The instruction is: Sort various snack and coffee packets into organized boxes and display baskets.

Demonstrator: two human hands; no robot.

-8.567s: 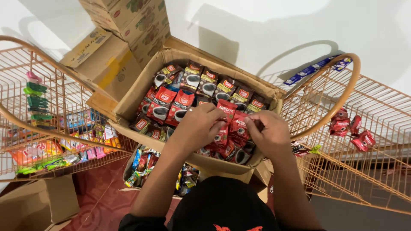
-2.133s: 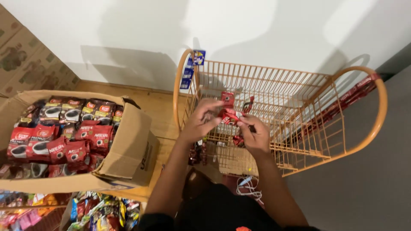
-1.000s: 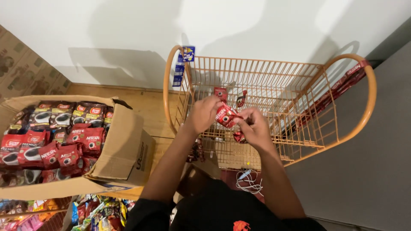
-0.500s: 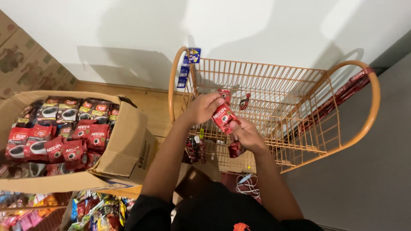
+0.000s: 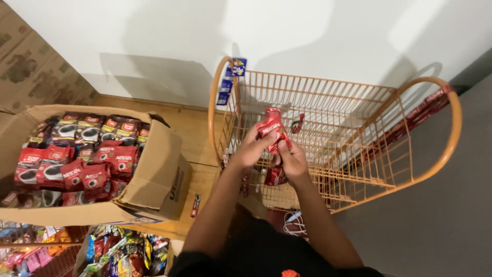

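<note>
Our left fingers (image 5: 261,137) pinch a shiny red packet (image 5: 271,125) near its top. Our left hand (image 5: 252,149) curls around its side. Our right hand (image 5: 293,161) sits just under it, fingers closed on the crinkly strip that hangs down to another red packet (image 5: 275,177). We hold them over a thin orange wire rack (image 5: 359,149) with round hoops at its ends. A brown cardboard box (image 5: 159,184) full of red and black packets sits to our left on the floor.
</note>
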